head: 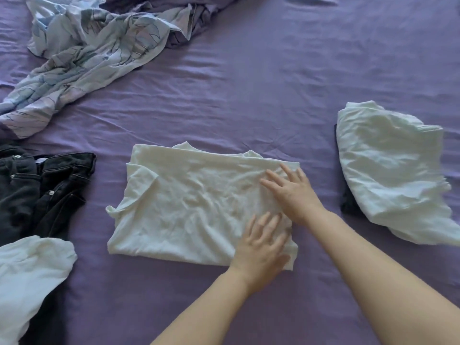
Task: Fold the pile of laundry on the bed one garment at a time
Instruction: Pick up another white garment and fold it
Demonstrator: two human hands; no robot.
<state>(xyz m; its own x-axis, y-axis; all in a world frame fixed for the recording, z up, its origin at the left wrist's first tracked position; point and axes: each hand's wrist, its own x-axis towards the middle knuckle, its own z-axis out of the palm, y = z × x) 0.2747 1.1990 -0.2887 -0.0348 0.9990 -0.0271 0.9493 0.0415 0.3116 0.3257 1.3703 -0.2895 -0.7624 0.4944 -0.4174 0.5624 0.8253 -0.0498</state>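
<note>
The purple-sheeted bed (249, 83) carries a half-folded white cotton T-shirt (189, 202) at its centre, both hands flat on its right end — left hand (261, 247) and right hand (290, 190) spread, fingers straight. Smooth outward before folding across. Crumpled floral bedding (82, 53), black jeans (42, 188) and a folded white garment (393, 170) lie well apart — nothing obstructs.

- I count three white cotton garments: centre (189, 205), right (393, 170), lower left (29, 275).
- One pair of black denim jeans (44, 190).
- One crumpled pale-blue patterned cloth (87, 53).
- Two bare hands: left (261, 247), right (291, 192).
</note>
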